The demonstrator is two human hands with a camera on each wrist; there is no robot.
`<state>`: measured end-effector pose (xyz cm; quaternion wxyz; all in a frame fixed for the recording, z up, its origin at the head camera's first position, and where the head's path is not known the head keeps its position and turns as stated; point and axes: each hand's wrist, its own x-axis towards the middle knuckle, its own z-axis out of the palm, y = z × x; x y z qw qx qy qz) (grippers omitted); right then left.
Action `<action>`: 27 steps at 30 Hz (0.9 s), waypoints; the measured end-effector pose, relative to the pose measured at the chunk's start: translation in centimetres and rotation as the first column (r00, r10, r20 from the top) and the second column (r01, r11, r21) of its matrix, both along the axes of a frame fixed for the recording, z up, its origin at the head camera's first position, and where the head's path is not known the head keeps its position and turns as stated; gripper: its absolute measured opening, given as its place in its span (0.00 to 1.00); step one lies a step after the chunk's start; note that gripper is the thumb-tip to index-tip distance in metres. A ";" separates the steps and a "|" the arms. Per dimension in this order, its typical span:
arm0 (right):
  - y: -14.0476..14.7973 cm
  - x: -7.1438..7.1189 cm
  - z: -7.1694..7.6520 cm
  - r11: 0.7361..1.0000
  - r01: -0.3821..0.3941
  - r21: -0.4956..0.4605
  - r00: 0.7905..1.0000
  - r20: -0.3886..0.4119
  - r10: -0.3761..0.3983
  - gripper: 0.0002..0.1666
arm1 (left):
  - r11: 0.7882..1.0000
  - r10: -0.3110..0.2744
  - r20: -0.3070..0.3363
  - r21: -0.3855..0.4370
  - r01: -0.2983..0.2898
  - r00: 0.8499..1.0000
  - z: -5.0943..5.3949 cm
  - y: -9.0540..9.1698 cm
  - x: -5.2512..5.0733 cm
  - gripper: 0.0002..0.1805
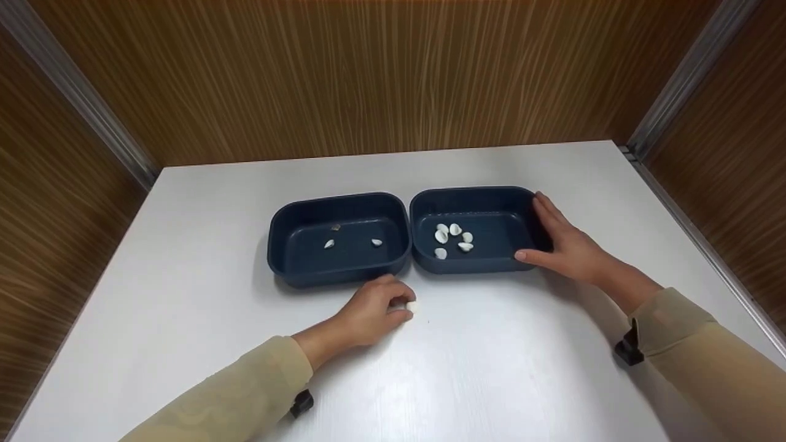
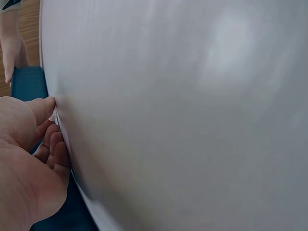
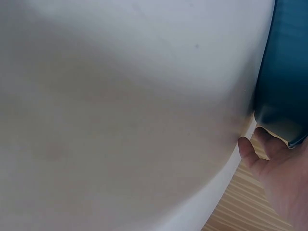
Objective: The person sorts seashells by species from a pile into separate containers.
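My left hand (image 1: 374,310) pinches a small white shell (image 1: 412,306) between thumb and fingers, low over the table in front of the boxes. In the left wrist view, the fingers (image 2: 60,149) mostly hide the shell. My right hand (image 1: 571,248) rests against the right end of the right dark blue box (image 1: 473,265), thumb at the front rim and straight fingers along its side. Several white shells (image 1: 455,229) lie in that box. The left dark blue box (image 1: 331,276) holds two small white shells (image 1: 376,242) and a brownish piece (image 1: 336,227).
The boxes stand side by side on a white table (image 1: 491,368), their near ends almost touching. Wood-grain panels (image 1: 368,80) enclose the back and both sides. A tiny dark speck (image 1: 428,321) lies right of the left hand.
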<state>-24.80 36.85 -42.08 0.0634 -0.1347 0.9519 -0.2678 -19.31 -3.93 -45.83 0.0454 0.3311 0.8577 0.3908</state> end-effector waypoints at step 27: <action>-0.1 -0.1 -0.1 1.000 0.008 0.015 1.000 -0.004 -0.008 0.68 | 0.999 -0.027 0.067 0.030 0.025 0.997 0.2 0.0 0.2 0.10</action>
